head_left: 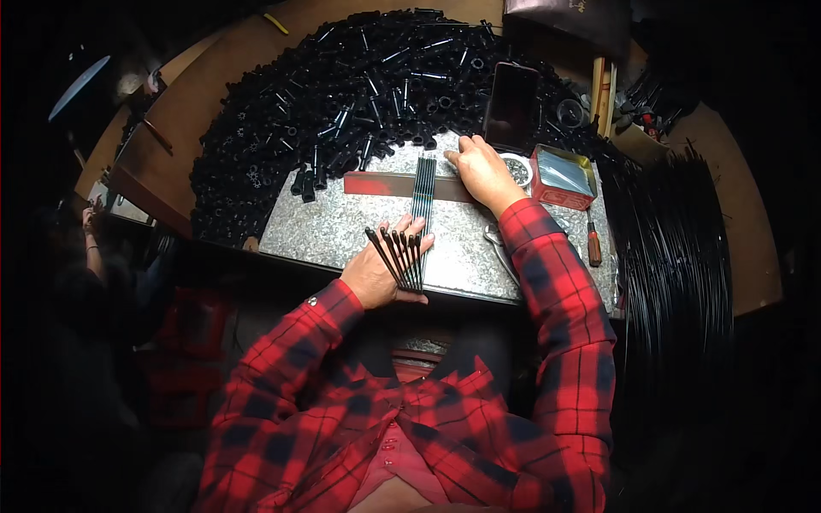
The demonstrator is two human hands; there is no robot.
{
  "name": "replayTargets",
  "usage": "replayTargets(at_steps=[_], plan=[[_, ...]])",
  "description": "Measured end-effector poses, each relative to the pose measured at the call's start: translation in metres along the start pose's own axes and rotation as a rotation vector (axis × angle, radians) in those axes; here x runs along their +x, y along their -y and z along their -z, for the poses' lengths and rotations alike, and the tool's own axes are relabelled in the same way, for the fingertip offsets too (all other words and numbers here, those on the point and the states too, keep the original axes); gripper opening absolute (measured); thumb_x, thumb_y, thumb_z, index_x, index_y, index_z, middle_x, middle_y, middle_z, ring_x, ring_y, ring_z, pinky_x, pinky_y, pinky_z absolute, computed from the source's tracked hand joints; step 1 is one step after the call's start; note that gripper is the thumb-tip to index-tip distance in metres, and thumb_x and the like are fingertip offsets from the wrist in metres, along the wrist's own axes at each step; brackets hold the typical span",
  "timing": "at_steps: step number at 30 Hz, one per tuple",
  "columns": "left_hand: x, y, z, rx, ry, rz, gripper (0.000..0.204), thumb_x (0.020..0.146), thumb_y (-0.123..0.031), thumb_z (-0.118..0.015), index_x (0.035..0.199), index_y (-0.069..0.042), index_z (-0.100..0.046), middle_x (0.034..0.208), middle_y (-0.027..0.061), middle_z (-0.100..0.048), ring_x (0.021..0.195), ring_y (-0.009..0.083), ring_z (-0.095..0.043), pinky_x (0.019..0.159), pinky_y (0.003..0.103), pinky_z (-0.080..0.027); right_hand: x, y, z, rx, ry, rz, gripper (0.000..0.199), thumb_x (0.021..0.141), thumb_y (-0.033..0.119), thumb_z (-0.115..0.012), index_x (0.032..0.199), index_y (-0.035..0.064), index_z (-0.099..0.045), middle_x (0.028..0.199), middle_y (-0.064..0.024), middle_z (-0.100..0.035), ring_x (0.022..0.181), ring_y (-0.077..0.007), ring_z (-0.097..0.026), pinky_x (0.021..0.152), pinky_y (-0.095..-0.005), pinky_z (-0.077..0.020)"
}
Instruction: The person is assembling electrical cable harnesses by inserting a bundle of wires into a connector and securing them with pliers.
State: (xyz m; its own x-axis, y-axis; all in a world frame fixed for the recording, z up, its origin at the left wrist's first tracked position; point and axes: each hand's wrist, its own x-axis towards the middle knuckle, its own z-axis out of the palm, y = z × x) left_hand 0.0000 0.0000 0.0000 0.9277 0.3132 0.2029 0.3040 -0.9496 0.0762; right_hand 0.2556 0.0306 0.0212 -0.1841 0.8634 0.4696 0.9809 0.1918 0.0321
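Observation:
My left hand [370, 272] is closed around a bunch of thin dark rods [423, 192], which lie side by side over a long bar [385, 184] with a reddish top. Near my left fingers, several black rods with thicker ends [398, 244] fan out above the hand. At the bar's right part, my right hand [486, 171] is bent with its fingers drawn together. What lies under those fingertips is hidden. Both hands are over a speckled grey metal plate [316, 227].
A heap of black tubular parts [376, 85] covers the back. A phone [511, 103], a round white dish [517, 169], a red tin [564, 178] and a screwdriver [593, 244] are at the right, beside long black rods [680, 248]. Pliers-like handles [500, 248] lie near my right wrist.

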Motion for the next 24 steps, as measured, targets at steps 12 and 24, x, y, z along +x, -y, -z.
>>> replayTargets(at_steps=[12, 24], plan=[[0.000, -0.001, 0.000, 0.003, -0.016, 0.004, 0.098, 0.060, -0.058, -0.070, 0.136, -0.008, -0.033, 0.142, 0.0176, -0.028, 0.133, 0.0336, -0.024, 0.105, 0.049, -0.024, -0.001, 0.000, 0.003, 0.077, -0.024, 0.008, 0.035, 0.074, -0.001, -0.047, 0.105, 0.0055, -0.063, 0.089, -0.0133, -0.053, 0.087, -0.0276, -0.051, 0.079, -0.0354, -0.0455], [-0.001, -0.001, 0.002, 0.032, 0.001, -0.003, 0.095, 0.062, -0.060, -0.067, 0.134, -0.008, -0.034, 0.142, 0.0169, -0.029, 0.132, 0.0335, -0.026, 0.105, 0.049, -0.025, -0.032, -0.052, 0.054, -0.001, -0.170, -0.196, 0.036, 0.071, -0.006, -0.053, 0.105, 0.0039, -0.061, 0.100, -0.0166, -0.058, 0.095, -0.0324, -0.057, 0.082, -0.0371, -0.0473]])
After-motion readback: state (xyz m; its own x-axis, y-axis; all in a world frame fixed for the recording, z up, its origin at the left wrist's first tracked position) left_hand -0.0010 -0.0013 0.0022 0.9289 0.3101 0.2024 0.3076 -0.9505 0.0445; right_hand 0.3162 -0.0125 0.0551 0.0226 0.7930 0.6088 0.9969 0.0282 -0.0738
